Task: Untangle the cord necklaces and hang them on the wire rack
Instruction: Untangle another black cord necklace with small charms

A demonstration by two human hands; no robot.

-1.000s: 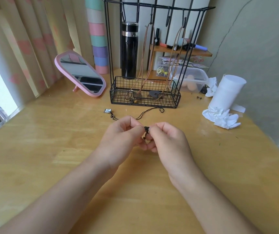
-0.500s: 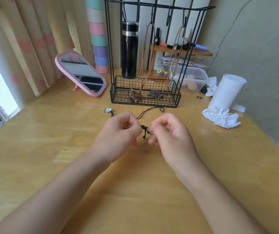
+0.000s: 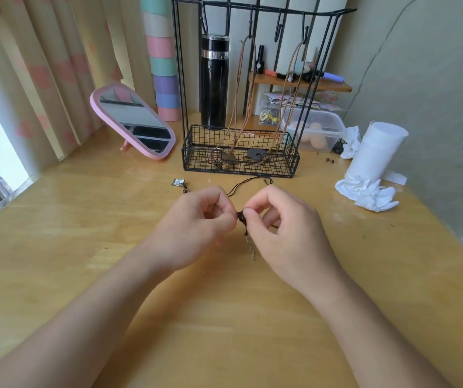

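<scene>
Both hands work mid-bench, on the near side of the wire rack [image 3: 241, 152]. The left hand [image 3: 196, 225] and right hand [image 3: 286, 228] meet at a dark knot in the black cord necklace [image 3: 242, 217]. The fingers [image 3: 250, 212] of each are pinched narrow on it, thumb to forefinger, the rest curled. A thin metal piece dangles below the knot (chain or charm, too small to tell). Loose cord trails over the bench [image 3: 84, 233] toward the rack. A small square pendant [image 3: 178, 182] lies just beyond the left hand. Two brown cord necklaces [image 3: 254, 154] hang from hooks on the rack's top bar, their pendants in the basket. The pink mirror [image 3: 133, 121] stands left of the rack, with the black flask [image 3: 214, 85] behind it.
</scene>
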